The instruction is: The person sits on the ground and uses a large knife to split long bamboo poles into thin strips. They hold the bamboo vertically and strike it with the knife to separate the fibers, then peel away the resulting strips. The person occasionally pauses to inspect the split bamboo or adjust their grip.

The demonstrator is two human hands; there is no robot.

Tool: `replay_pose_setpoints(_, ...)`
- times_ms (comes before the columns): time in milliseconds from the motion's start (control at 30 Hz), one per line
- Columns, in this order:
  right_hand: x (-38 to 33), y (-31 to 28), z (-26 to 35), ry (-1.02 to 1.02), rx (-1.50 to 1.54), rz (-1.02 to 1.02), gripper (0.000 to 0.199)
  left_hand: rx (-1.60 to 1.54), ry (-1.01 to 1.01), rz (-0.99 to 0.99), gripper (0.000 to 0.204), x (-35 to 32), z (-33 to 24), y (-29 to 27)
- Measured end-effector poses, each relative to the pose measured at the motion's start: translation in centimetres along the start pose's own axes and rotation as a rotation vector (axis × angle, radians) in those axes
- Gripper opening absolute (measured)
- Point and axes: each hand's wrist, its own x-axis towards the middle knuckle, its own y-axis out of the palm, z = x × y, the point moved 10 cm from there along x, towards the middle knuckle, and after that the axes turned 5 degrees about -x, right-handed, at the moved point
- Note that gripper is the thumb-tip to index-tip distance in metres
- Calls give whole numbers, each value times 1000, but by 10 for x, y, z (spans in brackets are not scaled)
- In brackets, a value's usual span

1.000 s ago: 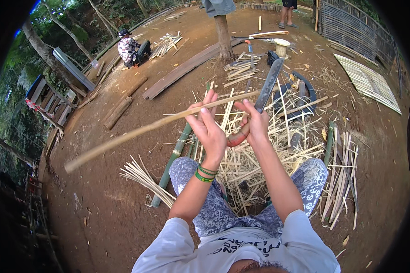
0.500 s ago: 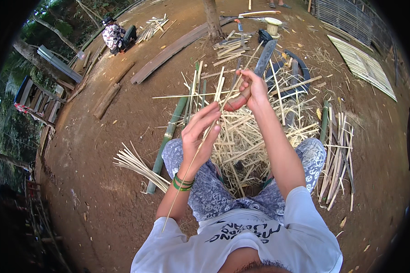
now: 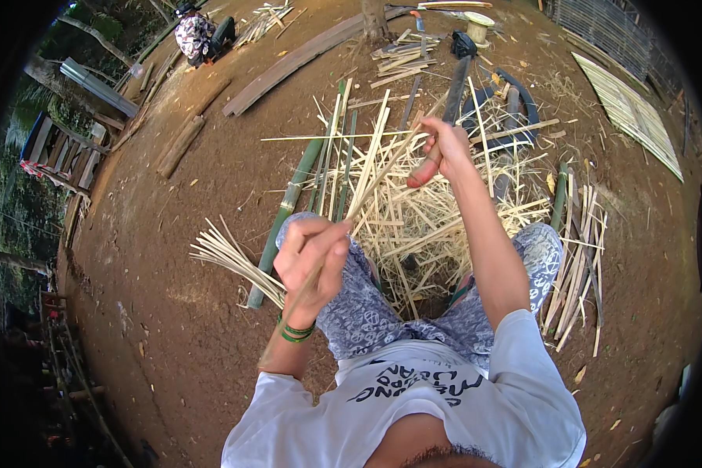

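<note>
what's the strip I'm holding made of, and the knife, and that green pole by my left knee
Strip: looks like split bamboo, pale yellow, dry and matte, same as the slivers piled below; left hand and right hand hold it.
Knife: long dark blade, probably steel, dull rather than shiny; its handle is hidden in the right hand.
Pole: likely uncut fresh bamboo, green skin, round.

head view: worn overhead, aimed steeply down, close above the lap
12 o'clock: dirt yard [image 3: 210, 234] is taken in
</note>
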Motion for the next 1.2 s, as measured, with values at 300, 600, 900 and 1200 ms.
replay_pose_setpoints(300, -127, 2, -34, -17, -621, 200, 61, -75, -489, -127, 27, 18, 43, 15)
replay_pose_setpoints(600, -223, 2, -47, -85, -457, 301, 50, -209, -417, 92, 36, 6, 36, 64)
replay_pose_setpoints(900, -222, 12, -46, 4, -397, 394, 51, -221, -334, 45, 18, 29, -3, 36)
replay_pose_setpoints(1200, -218, 15, -38, -55, -433, 374, 49, -265, -112, 186, 13, 28, -3, 52)
